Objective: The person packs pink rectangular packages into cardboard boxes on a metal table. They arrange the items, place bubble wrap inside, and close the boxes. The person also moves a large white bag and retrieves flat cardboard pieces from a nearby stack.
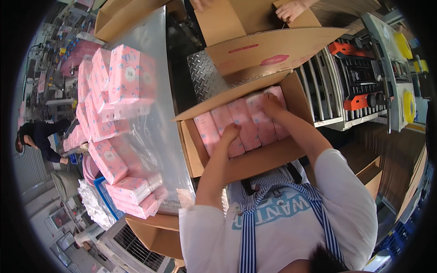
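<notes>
An open cardboard carton (246, 170) in front of me holds a row of several pink packs (242, 119) with a blue pattern, standing side by side. My left hand (231, 132) is down on the packs toward the left, its fingers curled in at a pack's top. Farther back and to the right, my right hand (271, 105) bends its fingers over the far end of another pack near the carton's right side. Both sets of fingertips are partly hidden.
More pink packs (125, 75) lie heaped on a metal table (157, 104) at left. Beyond my carton, another person's hand (291, 11) touches a second open carton (273, 50). A roller conveyor (321, 91) with orange-marked parts stands at right. A person in dark clothes (43, 139) bends at far left.
</notes>
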A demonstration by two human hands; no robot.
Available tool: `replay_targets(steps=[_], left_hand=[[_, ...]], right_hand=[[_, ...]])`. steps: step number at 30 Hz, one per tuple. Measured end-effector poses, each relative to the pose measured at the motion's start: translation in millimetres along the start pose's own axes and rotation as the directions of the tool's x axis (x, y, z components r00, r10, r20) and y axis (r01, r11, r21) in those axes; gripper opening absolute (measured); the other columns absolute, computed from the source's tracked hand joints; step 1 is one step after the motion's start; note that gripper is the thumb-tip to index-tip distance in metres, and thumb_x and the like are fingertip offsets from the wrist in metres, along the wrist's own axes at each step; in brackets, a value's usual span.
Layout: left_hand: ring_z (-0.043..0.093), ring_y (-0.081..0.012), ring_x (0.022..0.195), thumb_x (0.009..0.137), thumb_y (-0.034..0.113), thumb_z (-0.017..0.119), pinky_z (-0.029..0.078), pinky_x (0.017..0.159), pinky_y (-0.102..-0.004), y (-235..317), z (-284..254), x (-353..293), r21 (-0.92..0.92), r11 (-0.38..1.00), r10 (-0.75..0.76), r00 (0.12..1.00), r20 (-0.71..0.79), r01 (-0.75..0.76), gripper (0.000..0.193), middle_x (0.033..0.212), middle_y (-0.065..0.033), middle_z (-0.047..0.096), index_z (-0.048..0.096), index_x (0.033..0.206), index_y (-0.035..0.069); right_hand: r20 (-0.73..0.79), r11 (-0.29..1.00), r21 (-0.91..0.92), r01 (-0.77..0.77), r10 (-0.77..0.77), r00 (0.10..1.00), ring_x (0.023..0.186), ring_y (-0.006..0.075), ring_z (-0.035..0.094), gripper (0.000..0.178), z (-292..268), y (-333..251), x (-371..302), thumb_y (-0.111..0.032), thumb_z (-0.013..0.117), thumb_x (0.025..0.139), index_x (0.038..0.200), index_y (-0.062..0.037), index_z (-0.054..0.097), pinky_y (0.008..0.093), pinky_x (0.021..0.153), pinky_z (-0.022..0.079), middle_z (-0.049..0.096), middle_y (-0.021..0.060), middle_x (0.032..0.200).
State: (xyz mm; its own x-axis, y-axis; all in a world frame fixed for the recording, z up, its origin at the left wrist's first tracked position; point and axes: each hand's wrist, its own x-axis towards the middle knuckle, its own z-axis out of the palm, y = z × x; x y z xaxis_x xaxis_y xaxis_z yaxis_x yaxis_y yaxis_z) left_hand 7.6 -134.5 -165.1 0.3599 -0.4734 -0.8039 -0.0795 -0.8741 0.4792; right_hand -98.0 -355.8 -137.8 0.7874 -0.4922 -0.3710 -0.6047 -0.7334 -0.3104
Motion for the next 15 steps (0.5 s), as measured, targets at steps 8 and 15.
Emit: replay_targets(steps=[8, 15], left_hand=[[0.053, -0.0347, 0.116, 0.085, 0.038, 0.056, 0.044, 0.096, -0.0404, -106.6, -13.4, -26.4, 0.268, 0.946, -0.095, 0.946, -0.310, 0.183, 0.052, 0.126, -0.0226, 0.053, 0.053, 0.124, 0.004], [0.052, -0.0312, 0.119, 0.090, 0.040, 0.055, 0.042, 0.099, -0.0400, -126.5, -41.7, -57.9, -0.002, 0.996, 0.087, 0.992, -0.087, -0.087, 0.055, 0.129, -0.0190, 0.054, 0.049, 0.130, 0.003]], right_hand=[[0.482, 0.980, -0.189, 0.056, 0.043, 0.875, 0.102, 0.0341, 0.061, 0.033, 113.8, 48.5, -6.3, -0.016, 0.065, 0.075, 0.104, 0.0000, 0.064, 0.0473, 0.085, 0.050, 0.063, 0.0214, 0.107], [0.670, 0.984, -0.025, 0.174, -0.113, 0.733, 0.100, 0.0301, 0.062, 0.048, 130.3, -30.7, -69.6, -0.036, 0.063, 0.078, 0.112, -0.0020, 0.063, 0.0411, 0.089, 0.048, 0.065, 0.0204, 0.104]])
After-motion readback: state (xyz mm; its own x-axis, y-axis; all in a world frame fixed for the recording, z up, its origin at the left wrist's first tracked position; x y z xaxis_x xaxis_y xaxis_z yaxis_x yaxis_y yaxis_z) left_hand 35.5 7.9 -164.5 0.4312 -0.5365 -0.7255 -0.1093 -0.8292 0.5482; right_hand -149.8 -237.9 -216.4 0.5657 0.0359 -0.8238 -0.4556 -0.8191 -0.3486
